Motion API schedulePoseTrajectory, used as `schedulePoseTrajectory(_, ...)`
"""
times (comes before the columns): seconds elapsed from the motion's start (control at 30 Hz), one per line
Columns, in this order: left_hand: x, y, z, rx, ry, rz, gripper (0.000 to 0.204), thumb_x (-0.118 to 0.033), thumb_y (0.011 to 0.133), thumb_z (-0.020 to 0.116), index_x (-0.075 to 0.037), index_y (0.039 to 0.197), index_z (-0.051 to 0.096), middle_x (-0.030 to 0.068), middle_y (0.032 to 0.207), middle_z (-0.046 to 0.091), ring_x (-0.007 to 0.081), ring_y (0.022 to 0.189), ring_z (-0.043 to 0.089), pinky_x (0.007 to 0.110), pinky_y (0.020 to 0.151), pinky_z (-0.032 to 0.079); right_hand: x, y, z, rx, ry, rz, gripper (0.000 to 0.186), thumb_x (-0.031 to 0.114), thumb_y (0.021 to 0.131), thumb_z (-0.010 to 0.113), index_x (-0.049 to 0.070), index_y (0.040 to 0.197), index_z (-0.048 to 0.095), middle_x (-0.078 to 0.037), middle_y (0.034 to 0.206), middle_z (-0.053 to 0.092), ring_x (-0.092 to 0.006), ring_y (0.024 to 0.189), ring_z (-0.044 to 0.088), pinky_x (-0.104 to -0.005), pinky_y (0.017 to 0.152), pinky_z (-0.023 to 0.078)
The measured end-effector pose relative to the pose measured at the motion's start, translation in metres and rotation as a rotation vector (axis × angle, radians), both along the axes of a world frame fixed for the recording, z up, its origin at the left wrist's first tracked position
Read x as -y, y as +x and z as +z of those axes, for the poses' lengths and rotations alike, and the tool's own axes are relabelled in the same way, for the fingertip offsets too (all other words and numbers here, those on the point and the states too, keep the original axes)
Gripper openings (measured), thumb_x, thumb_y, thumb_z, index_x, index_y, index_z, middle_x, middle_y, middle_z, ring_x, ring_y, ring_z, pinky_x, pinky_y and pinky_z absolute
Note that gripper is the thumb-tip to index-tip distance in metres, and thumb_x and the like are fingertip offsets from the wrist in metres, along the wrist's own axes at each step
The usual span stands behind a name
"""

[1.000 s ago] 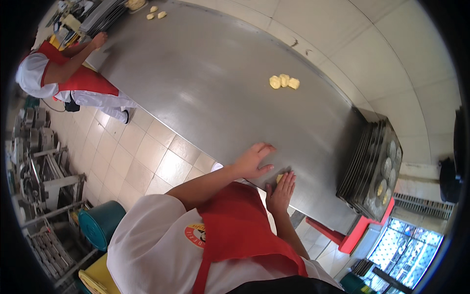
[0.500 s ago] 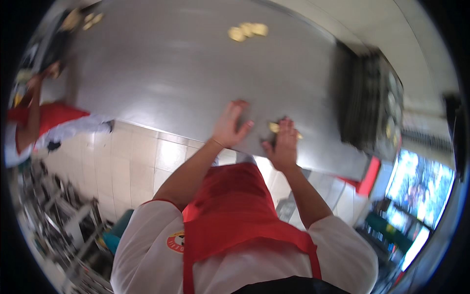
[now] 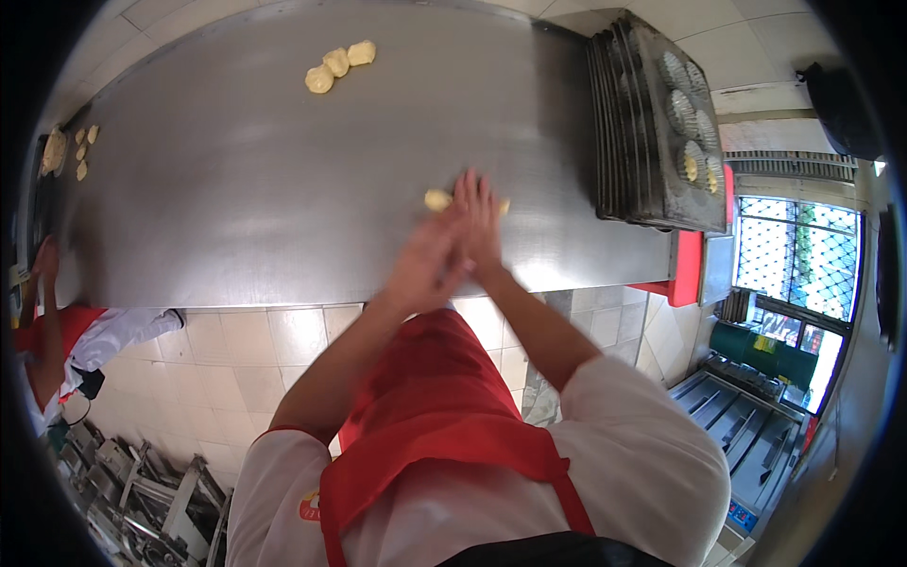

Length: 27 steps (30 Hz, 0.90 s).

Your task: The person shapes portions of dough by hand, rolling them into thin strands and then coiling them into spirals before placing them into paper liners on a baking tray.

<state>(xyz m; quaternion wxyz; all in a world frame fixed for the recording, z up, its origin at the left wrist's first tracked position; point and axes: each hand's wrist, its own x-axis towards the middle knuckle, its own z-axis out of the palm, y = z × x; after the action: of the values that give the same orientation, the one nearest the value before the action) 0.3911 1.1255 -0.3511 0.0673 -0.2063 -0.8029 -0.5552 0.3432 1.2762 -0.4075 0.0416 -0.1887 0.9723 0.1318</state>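
A wide, grey stainless-steel table (image 3: 227, 189) fills most of the frame's upper half. Its near edge runs across the middle of the frame, a little below the hands; its far edge curves along the top. The broadest room for moving lies left of centre. At the upper right, a tall stack of dark, rectangular metal trays (image 3: 626, 142) bounds that side, with silvery fluted metal cups (image 3: 682, 111) on its outermost tray.

At centre, the left hand (image 3: 427, 260), blurred, overlaps the right near its wrist; I cannot tell whether its fingers are curled or the two touch. The right hand (image 3: 478, 215) lies flat, palm down, fingers straight and side by side.

Three pale yellow, rounded dough lumps (image 3: 336, 62) sit in a touching row, upper left of centre. Under the right hand is pale yellow, smooth dough (image 3: 437, 199), showing at both sides; whether one piece or two is hidden. It should be light, soft and perhaps tacky: a pinch would likely dent it, so a flat palm or loose grip at the exposed ends suits it.
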Motion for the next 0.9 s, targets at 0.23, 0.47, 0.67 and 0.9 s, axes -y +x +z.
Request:
schedulePoseTrajectory(0.23, -0.070, -0.070, -0.048, 0.122, -0.513, 0.393, 0.071, -0.044, 0.100, 0.047, -0.003, 0.155, 0.032, 0.0255, 0.163, 0.021, 0.0490, 0.152, 0.011, 0.064, 0.121, 0.009, -0.041, -0.007, -0.008, 0.046, -0.360, -0.120, 0.072, 0.042, 0.101, 0.043, 0.008, 0.160, 0.021, -0.024, 0.166, 0.012, -0.0464, 0.153, 0.010, -0.0609, 0.122, 0.009)
schedulePoseTrajectory(0.47, -0.020, -0.157, -0.034, -0.080, -0.985, 0.256, 0.076, -0.051, 0.098, 0.048, -0.005, 0.157, 0.030, 0.0152, 0.165, 0.025, 0.0456, 0.152, 0.015, 0.061, 0.121, 0.013, -0.057, -0.149, 0.013, -0.109, -0.395, 0.087, 0.069, 0.050, 0.101, 0.044, 0.015, 0.159, 0.030, -0.020, 0.166, 0.017, -0.0485, 0.150, 0.015, -0.0638, 0.120, 0.014)
schedulePoseTrajectory(0.67, -0.039, 0.039, -0.017, 0.390, -0.974, 0.044, 0.078, -0.044, 0.097, 0.057, -0.012, 0.160, 0.026, 0.0254, 0.165, 0.016, 0.0529, 0.150, 0.011, 0.063, 0.121, 0.012, -0.120, 0.036, 0.037, 0.332, -0.472, 0.140, 0.072, 0.045, 0.096, 0.057, 0.016, 0.157, 0.034, -0.021, 0.165, 0.020, -0.0502, 0.148, 0.020, -0.0642, 0.117, 0.021)
schedulePoseTrajectory(0.9, -0.003, -0.169, -0.035, 0.111, -0.974, 0.702, 0.069, -0.053, 0.102, 0.041, -0.017, 0.159, 0.029, 0.0230, 0.165, 0.016, 0.0498, 0.151, 0.010, 0.067, 0.119, 0.009, -0.074, -0.129, 0.022, -0.113, -0.433, -0.099, 0.070, 0.053, 0.101, 0.045, 0.016, 0.158, 0.031, -0.028, 0.163, 0.016, -0.0540, 0.149, 0.012, -0.0650, 0.119, 0.012)
